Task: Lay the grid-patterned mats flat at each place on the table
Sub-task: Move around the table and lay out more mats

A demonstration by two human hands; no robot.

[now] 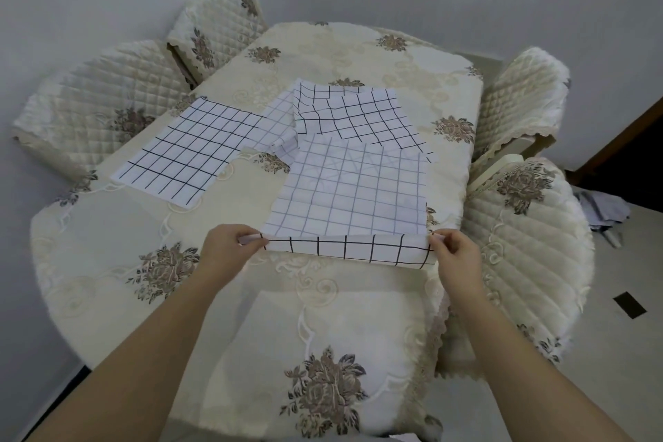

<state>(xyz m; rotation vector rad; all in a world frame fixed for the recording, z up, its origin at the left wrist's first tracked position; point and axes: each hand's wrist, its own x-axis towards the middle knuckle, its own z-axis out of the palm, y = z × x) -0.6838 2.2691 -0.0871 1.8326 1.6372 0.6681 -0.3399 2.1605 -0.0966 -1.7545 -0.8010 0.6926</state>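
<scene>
- While the left hand (224,249) pinches the held mat (351,190) by its near corner between thumb and fingers (251,239), the near edge is rolled over; released early, it would likely stay curled.
- Beyond the fingers, the rumpled mats (351,115) overlap the held mat's far edge; a hard pull could drag them across the bench (323,316).
- Right hand (455,255) pinches the other near corner beside the bench edge; a skewed pull might hang the mat over.
- No container is visible.
</scene>
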